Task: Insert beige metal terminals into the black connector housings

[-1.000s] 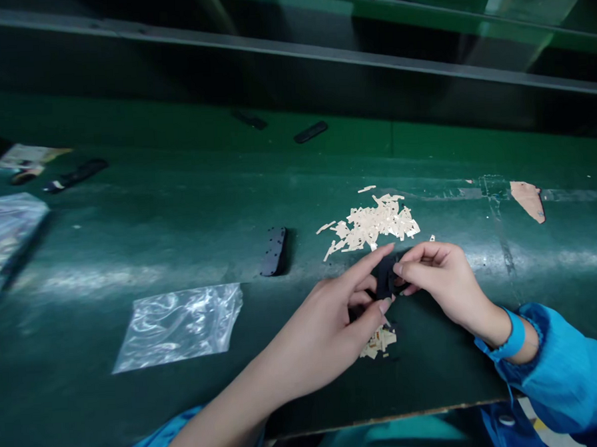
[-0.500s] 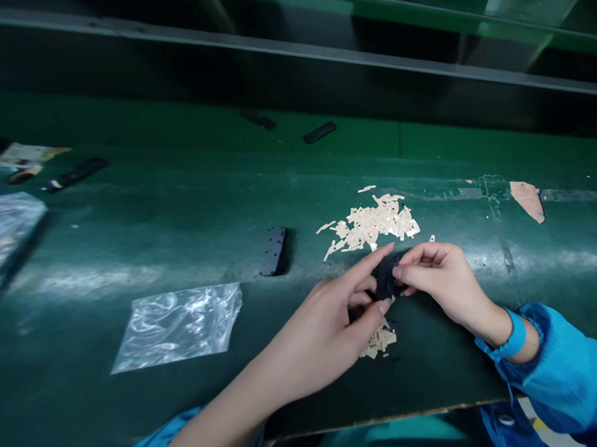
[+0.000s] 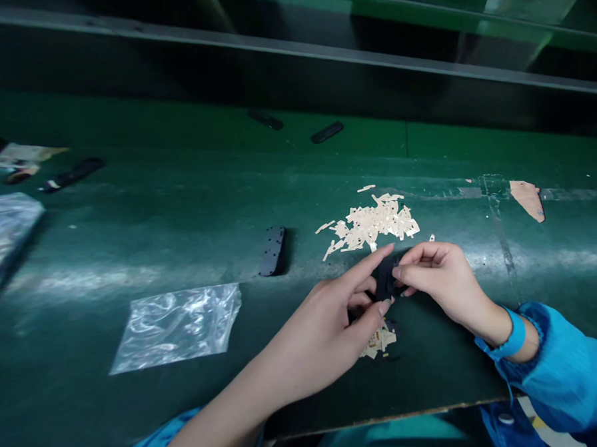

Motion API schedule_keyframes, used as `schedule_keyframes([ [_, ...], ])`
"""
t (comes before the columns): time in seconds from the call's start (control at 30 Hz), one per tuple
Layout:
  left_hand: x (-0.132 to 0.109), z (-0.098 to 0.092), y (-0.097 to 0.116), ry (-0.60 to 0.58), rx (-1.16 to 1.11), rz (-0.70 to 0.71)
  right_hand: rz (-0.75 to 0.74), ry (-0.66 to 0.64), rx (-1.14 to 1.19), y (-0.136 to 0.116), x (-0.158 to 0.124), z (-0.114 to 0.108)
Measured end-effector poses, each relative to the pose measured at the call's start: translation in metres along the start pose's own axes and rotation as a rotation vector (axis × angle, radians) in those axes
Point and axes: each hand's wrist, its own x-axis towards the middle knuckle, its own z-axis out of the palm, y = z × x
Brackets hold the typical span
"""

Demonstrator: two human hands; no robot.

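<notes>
My left hand [image 3: 341, 321] and my right hand [image 3: 439, 276] meet over the front of the green table around a small black plastic piece [image 3: 385, 275]. The left thumb and fingers grip its near and left sides. At its right edge the right thumb and forefinger are pinched together; whether a smaller part sits between them is hidden. Just beyond the hands lies a loose pile of thin cream-coloured flat pieces [image 3: 378, 220]. A smaller heap of similar pieces [image 3: 379, 342], with some dark bits, is partly covered by my left hand.
A black casing dotted with dark specks [image 3: 273, 251] stands left of the pile. Nearer lies a clear plastic bag [image 3: 178, 330]; another filled bag [image 3: 3, 232] is at far left. Black elongated parts [image 3: 326, 132] lie on the back strip. A tan scrap [image 3: 526, 200] is at right.
The two black parts on the back strip have shifted slightly to the right. Both hands hold nearly the same pose on the black piece.
</notes>
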Motion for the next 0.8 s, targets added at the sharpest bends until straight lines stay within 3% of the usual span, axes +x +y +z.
schedule_keyframes([
  [0.8,0.0014,-0.0001,-0.0026,0.016,0.056,0.067,-0.123,-0.003,-0.068,0.0036,-0.0027,0.0039],
])
